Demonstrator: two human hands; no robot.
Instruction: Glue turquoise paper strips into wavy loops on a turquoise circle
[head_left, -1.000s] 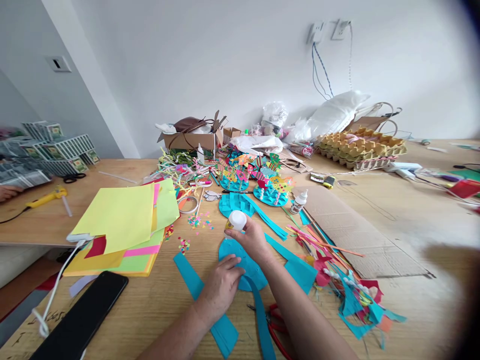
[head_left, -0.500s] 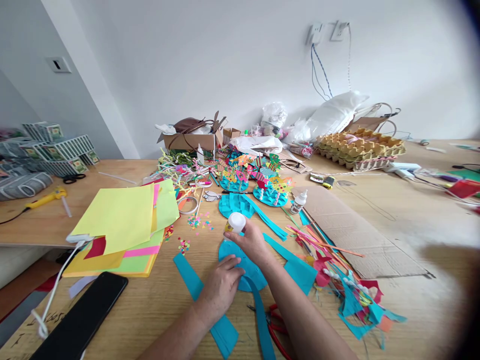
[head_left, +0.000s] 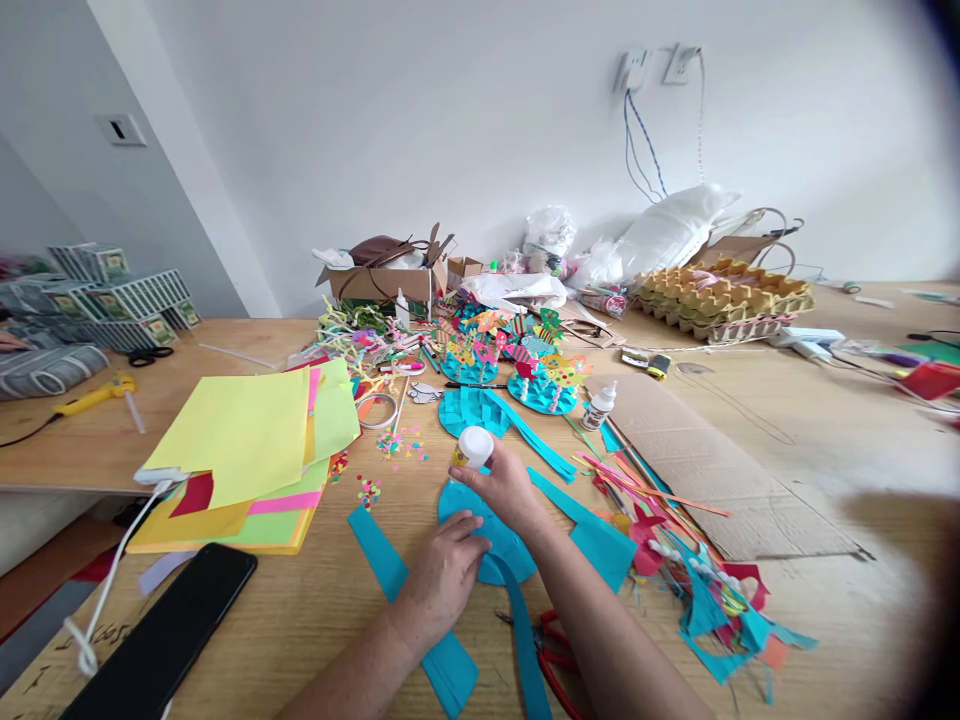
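Observation:
My right hand (head_left: 501, 488) is wrapped round a white glue bottle (head_left: 474, 445), tipped upside down over a round blue disc (head_left: 456, 497). The bottle's nozzle is hidden. My left hand (head_left: 441, 568) lies on the disc's near left edge, fingers bent together at the end of a curved blue paper strip (head_left: 519, 625). Under the left wrist are several flat blue strips (head_left: 450, 668). Red-handled pliers (head_left: 551, 650) lie partly beneath my right forearm. Beyond the disc is another blue disc (head_left: 469, 410) with folded paper strips on it.
Coloured paper sheets (head_left: 240, 425) and a black phone (head_left: 169, 625) lie to the left. Behind stand decorated blue discs (head_left: 541, 392) and a second glue bottle (head_left: 598, 406). To the right are cardboard (head_left: 712, 470), paper scraps (head_left: 709, 610) and egg trays (head_left: 724, 295).
The whole view has shifted very slightly. Both hands keep the same pose, with the glue bottle still tilted over the disc.

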